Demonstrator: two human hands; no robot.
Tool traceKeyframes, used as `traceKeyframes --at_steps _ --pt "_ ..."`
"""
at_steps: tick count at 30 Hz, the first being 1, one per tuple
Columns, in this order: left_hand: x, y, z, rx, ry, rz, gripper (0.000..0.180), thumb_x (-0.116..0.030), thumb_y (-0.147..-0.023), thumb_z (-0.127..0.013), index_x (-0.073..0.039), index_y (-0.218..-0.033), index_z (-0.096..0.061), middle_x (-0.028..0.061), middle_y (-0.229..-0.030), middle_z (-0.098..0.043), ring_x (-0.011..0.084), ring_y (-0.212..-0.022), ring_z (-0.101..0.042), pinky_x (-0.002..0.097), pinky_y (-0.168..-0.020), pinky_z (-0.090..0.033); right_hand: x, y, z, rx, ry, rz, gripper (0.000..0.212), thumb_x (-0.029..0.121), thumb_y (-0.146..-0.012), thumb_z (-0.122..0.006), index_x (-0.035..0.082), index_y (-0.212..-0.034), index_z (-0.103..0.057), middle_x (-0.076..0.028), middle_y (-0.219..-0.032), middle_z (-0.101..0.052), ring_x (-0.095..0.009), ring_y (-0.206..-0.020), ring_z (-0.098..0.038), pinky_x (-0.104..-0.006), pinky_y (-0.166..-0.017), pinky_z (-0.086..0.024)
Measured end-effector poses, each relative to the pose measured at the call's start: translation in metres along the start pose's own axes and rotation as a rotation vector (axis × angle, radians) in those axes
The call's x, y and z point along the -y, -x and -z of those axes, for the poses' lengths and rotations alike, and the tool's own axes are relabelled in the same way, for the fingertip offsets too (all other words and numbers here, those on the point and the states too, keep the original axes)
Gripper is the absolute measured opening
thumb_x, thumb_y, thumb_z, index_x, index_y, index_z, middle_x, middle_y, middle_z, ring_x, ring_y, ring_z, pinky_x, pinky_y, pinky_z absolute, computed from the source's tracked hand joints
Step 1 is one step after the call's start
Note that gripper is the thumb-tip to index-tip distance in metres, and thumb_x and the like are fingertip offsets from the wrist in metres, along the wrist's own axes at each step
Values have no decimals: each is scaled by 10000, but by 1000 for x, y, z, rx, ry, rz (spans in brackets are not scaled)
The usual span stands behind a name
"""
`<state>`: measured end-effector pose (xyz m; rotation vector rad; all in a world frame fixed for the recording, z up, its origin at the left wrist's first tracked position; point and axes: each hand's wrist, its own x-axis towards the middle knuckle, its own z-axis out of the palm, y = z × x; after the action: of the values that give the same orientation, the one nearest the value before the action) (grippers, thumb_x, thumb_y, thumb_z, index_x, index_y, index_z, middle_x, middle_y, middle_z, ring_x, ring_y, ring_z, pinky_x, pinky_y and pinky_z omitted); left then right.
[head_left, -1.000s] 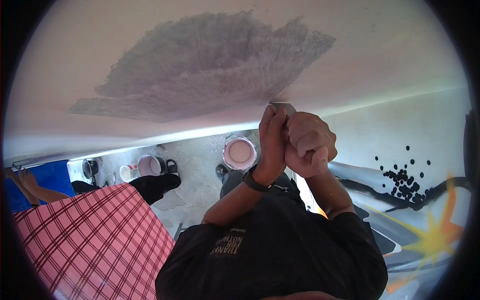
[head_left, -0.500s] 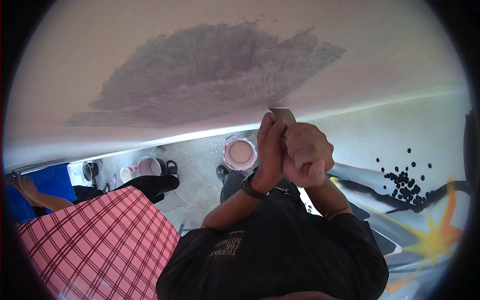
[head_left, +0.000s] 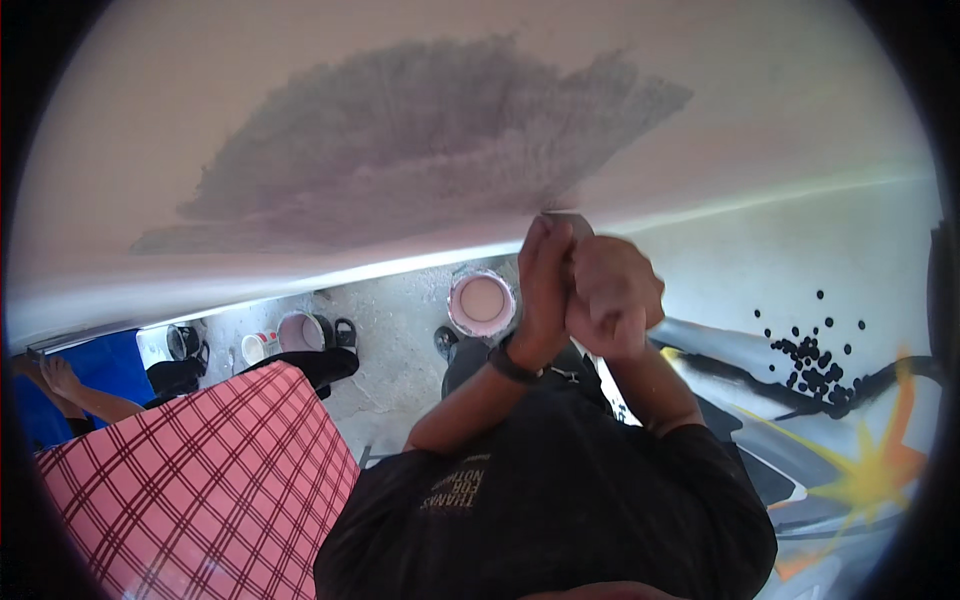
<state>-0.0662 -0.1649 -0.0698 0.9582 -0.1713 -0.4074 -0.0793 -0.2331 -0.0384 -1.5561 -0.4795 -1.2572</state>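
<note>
In front of me a pale pinkish wall [head_left: 760,110] carries a broad, rough-edged grey patch [head_left: 400,150]. A putty knife [head_left: 572,222] meets the wall just below the patch's lower right side; only part of its flat metal blade shows. My right hand [head_left: 615,290] is closed in a fist around the knife, its handle hidden by the fingers. Beside it my left hand [head_left: 545,270], with a dark band on the wrist, has its fingers closed against the blade's left side.
Below on the grey floor [head_left: 390,300] stands a bucket of pinkish material [head_left: 481,303]. Another bucket [head_left: 300,331] and a white tub [head_left: 258,347] stand farther left. A co-worker's hands [head_left: 62,380] are beside a blue panel [head_left: 110,375], near pink plaid cloth [head_left: 200,470]. A painted wall [head_left: 800,260] rises right.
Both hands have shifted slightly up toward the wall with the putty knife, and less of its blade shows. The grey patch looks much the same.
</note>
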Motion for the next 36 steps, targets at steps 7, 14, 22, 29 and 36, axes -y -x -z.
traceKeyframes --at_steps 7,14,22,29,36 --pt "-9 5 -3 -34 100 69 173 -147 -1005 -498 -116 -840 -456 -32 -783 -412 60 -722 -394 243 -637 -362 1 7 -8 -55 168 107 406 212 -970 -393 87 -584 -387 -60 -517 -460 -208 -422 -445 -357 -440 -396" --pt "-7 1 -2 -13 202 56 177 -135 -1010 -488 -118 -838 -452 -43 -788 -409 47 -728 -377 229 -627 -343 -4 -5 -7 1 6 6 421 224 -979 -377 88 -581 -390 -58 -511 -439 -206 -416 -430 -359 -458 -401" --pt "-19 7 -2 60 -81 -6 194 -150 -1011 -467 -102 -826 -433 -13 -787 -413 89 -734 -401 266 -660 -371 9 0 -3 -18 24 9 398 203 -955 -380 91 -573 -385 -56 -500 -450 -201 -423 -449 -343 -452 -413" --pt "11 23 20 159 -614 -297 375 -185 -1012 -499 24 -1323 -476 164 -1311 -532 304 -1245 -511 413 -1074 -385 12 -3 4 14 10 13 362 164 -925 -384 81 -573 -394 -62 -513 -478 -199 -414 -457 -325 -444 -403" --pt "40 14 28 226 -402 -197 391 -174 -1001 -513 6 -1348 -488 194 -1351 -510 334 -1329 -447 411 -1138 -325 10 4 10 -16 82 47 377 187 -942 -395 86 -580 -368 -43 -499 -437 -192 -403 -426 -323 -439 -387"
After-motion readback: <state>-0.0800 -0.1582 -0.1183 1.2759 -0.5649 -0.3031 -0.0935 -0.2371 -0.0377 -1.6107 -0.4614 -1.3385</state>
